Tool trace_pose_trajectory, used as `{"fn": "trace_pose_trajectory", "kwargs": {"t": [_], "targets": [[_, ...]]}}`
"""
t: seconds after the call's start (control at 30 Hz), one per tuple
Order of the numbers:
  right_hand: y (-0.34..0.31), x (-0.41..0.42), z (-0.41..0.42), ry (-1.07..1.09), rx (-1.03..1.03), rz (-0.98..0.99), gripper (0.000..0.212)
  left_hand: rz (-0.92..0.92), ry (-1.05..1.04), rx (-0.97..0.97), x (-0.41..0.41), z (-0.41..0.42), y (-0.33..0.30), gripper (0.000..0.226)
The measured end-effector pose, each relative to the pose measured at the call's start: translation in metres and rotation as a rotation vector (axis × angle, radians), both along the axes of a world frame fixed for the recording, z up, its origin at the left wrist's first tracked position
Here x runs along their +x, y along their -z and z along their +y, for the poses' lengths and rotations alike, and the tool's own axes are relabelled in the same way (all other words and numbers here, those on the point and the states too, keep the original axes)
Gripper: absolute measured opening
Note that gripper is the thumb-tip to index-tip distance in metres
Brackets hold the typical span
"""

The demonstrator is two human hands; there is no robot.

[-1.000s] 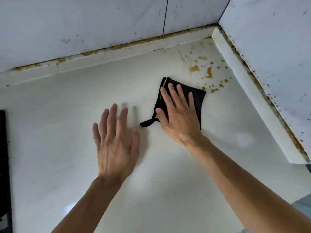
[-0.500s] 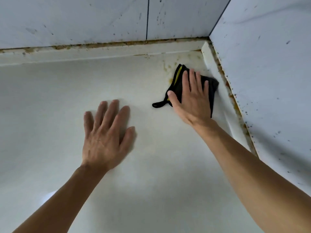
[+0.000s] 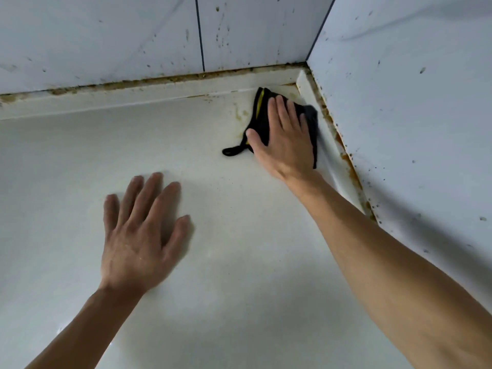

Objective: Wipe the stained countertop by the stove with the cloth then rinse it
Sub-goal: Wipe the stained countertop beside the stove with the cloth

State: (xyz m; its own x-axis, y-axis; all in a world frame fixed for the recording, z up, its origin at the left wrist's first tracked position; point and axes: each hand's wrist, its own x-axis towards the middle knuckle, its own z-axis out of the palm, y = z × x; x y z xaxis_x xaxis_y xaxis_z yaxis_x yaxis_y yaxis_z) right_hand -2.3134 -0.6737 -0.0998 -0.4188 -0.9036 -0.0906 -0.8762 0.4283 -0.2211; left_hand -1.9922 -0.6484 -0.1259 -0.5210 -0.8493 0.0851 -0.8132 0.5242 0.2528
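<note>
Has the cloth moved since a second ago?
Yes. The black cloth, under the right hand, has slid away from the person into the back right corner, over the brown spots.

Cloth [image 3: 259, 121] in countertop [image 3: 239, 262] corner

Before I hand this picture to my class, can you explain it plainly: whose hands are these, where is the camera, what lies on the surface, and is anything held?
There is no machine here. A person wears a wide-angle camera on the head, so the one view looks down along both bare arms. The surface is a pale countertop in a tiled corner. The right hand presses flat on a black cloth with a yellow stripe, pushed into that corner. The hand is spread, not gripping. The left hand lies open and empty on the countertop. Brownish stains show left of the cloth, and brown grime lines the wall joints.
</note>
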Motion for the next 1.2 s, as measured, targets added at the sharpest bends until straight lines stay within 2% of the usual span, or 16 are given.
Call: {"fn": "trace_pose_trajectory", "kwargs": {"t": [0.13, 0.27, 0.5, 0.73, 1.0, 1.2], "targets": [[0.004, 0.017, 0.044, -0.186, -0.001, 0.029, 0.085, 0.017, 0.006, -0.018, 0.0, 0.001, 0.002, 0.064], [0.005, -0.004, 0.091, -0.11, -0.013, 0.017, 0.084, 0.009, -0.002, -0.005, -0.001, 0.002, 0.001, 0.065], [0.002, -0.02, -0.004, -0.029, 0.001, -0.02, 0.084, -0.001, -0.016, 0.032, -0.003, 0.002, -0.001, 0.066], [0.009, 0.008, 0.062, 0.059, -0.037, 0.003, 0.086, -0.021, -0.021, 0.043, 0.0, 0.003, -0.001, 0.066], [0.012, 0.018, -0.022, 0.354, -0.041, 0.03, 0.09, -0.016, -0.021, 0.037, -0.001, 0.002, 0.004, 0.066], [0.01, 0.006, -0.055, 0.312, -0.063, 0.012, 0.09, -0.019, -0.011, 0.053, 0.0, 0.001, 0.001, 0.066]]}}
